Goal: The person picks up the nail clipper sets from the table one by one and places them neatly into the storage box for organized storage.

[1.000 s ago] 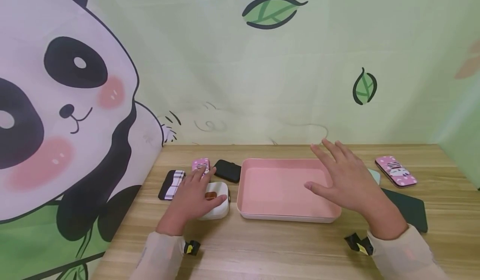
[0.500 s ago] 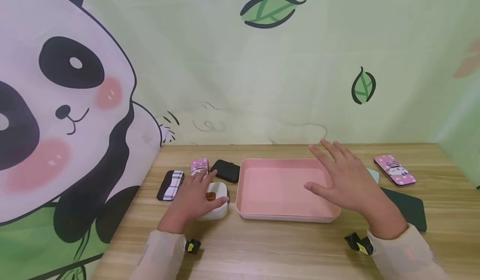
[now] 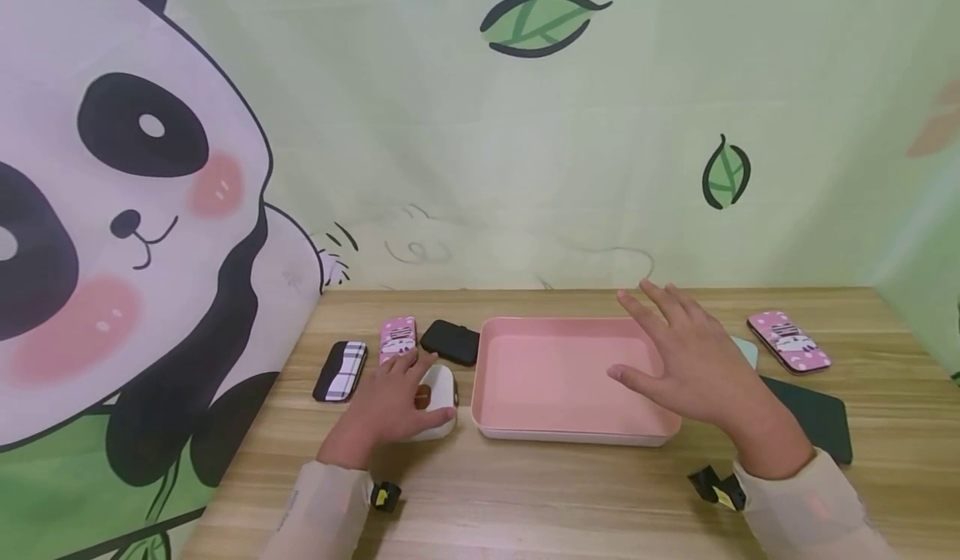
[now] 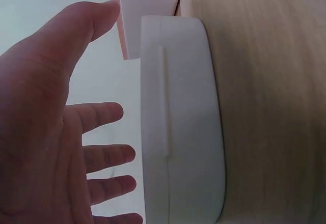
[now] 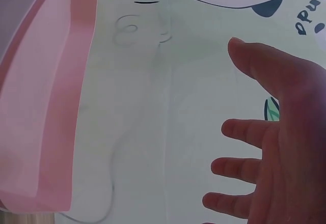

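My left hand (image 3: 391,402) hovers just over a small white rounded case (image 3: 443,387) with a brown mark on its lid. In the left wrist view, the fingers are spread and a gap separates them from the white case (image 4: 186,117). Part of that case is hidden under the hand in the head view. My right hand (image 3: 693,368) is held in the air at the right end of a pink tray (image 3: 570,437), fingers spread and holding nothing. The right wrist view shows the tray's pink wall (image 5: 63,107) apart from the fingers.
Left of the tray lie a black-and-plaid case (image 3: 341,372), a pink patterned case (image 3: 398,337) and a black case (image 3: 451,342). On the right are another pink case (image 3: 790,342), a dark green flat case (image 3: 813,418) and a pale mint item (image 3: 746,350), partly hidden.
My left hand has lowered slightly over the white case, its fingertips now nearer the lid and uncovering more of the pink case behind. The right hand stays in place.
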{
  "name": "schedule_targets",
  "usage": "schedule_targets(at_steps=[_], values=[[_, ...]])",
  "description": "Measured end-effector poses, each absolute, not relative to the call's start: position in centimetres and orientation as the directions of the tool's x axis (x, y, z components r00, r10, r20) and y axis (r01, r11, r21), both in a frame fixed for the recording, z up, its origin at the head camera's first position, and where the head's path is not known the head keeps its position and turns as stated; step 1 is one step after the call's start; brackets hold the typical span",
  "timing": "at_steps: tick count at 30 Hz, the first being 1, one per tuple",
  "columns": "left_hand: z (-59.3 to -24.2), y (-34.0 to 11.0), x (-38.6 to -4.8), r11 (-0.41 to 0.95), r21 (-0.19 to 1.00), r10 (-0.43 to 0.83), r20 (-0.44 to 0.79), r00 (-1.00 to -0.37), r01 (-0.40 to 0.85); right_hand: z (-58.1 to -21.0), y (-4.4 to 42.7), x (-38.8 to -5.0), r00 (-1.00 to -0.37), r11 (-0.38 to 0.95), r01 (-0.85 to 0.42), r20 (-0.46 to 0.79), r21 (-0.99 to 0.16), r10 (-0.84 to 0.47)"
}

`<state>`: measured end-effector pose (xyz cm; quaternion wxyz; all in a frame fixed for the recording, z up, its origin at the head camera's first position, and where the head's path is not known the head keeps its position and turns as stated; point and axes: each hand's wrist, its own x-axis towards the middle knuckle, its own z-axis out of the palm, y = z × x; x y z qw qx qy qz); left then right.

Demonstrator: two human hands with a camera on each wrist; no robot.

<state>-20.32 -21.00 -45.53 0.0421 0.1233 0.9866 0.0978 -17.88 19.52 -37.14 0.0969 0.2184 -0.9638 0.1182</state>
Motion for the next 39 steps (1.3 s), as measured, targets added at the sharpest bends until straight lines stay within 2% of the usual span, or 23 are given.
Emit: schedule_targets(at_steps=[21, 39], values=[[-46.08, -21.47, -20.25, 0.934, 0.263, 0.290, -0.167, -0.942, 0.241, -37.10, 19.44, -17.57, -0.875, 0.864, -0.463, 0.255, -0.198, -0.410], [-46.26, -21.36, -20.38, 0.947, 0.225, 0.262, -0.122, -0.957, 0.230, -37.39, 19.62, -17.53, -0.870, 0.860, -0.470, 0.273, -0.201, -0.412]])
